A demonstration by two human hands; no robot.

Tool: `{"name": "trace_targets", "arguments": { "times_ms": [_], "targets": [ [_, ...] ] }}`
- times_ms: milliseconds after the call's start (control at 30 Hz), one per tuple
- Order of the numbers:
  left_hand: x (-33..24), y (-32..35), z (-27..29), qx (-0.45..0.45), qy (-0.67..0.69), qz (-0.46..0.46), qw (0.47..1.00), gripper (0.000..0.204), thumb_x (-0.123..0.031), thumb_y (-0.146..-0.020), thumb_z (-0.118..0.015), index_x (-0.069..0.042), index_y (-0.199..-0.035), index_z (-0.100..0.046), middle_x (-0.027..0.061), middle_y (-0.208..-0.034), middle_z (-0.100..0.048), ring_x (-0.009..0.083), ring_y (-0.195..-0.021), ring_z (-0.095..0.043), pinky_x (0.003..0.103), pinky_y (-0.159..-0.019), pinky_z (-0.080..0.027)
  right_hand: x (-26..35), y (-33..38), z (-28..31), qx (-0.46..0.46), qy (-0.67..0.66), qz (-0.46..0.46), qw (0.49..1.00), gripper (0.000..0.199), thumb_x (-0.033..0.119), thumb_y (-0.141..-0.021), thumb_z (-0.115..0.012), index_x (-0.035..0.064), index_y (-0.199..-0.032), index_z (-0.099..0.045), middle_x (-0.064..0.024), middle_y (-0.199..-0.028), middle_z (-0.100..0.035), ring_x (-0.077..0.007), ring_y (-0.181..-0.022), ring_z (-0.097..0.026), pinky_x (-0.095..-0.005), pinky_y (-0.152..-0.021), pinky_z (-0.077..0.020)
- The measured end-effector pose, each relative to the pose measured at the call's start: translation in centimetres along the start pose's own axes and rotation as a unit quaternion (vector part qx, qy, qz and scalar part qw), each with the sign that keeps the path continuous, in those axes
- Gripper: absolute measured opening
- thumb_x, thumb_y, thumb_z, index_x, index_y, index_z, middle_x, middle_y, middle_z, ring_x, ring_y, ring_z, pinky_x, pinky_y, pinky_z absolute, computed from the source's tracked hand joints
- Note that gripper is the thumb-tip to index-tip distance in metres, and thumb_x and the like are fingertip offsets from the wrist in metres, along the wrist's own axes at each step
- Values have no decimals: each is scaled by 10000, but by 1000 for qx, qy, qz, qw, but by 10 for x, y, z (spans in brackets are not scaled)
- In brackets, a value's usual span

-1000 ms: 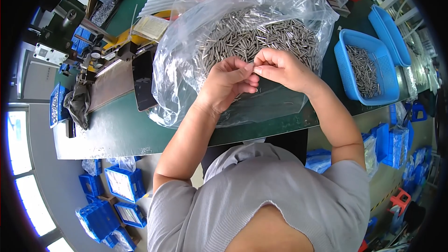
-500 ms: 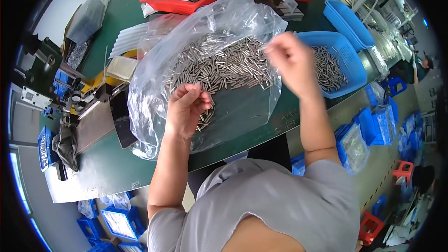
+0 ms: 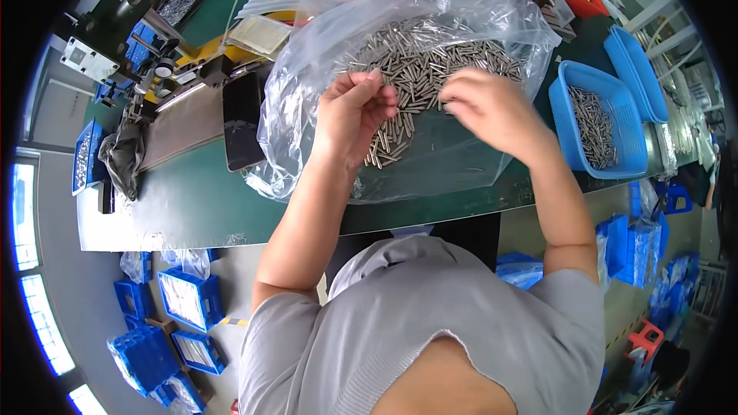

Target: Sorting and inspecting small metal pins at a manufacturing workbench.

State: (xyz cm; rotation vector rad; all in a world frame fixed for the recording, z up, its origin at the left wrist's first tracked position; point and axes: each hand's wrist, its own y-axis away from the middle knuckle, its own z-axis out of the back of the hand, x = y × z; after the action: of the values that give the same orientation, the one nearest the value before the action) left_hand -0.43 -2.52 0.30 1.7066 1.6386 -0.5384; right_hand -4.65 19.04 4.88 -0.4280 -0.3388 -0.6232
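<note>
Above the metal pins (image 3: 419, 69) again, the right hand (image 3: 492, 106)

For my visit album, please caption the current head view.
Left hand and right hand over small metal pieces on clear plastic, blue basket at right.

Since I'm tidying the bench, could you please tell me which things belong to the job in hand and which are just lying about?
Likely in use:
- metal pins near the left hand and right hand
- clear plastic bag
- probably blue basket

Likely lying about:
- flat black panel
- dark cloth
</note>
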Motion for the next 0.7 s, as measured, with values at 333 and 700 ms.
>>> {"name": "trace_targets", "arguments": {
  "times_ms": [333, 700],
  "targets": [
    [1, 4, -4, 3, 3, 21, 1000, 87, -109, -880, -562, -35, -858, -522, 95, -738, -607, 170, -640, -597, 271, -575, -505, 2, -15, -43, 28, 169, 90, 981, 37, 71, -697, -554, 39, -707, -568, -94, -741, -551, -264, -740, -584, -367, -646, -495],
    [2, 2, -7, 1, -20, 45, 999, 79, -106, -890, -544, -34, -859, -536, 93, -739, -601, 171, -655, -593, 269, -572, -493, -13, -8, -29, 57, 40, 35, 997, 75, 64, -705, -616, 33, -758, -572, -105, -748, -582, -265, -701, -601, -367, -614, -487]
  ]
}}
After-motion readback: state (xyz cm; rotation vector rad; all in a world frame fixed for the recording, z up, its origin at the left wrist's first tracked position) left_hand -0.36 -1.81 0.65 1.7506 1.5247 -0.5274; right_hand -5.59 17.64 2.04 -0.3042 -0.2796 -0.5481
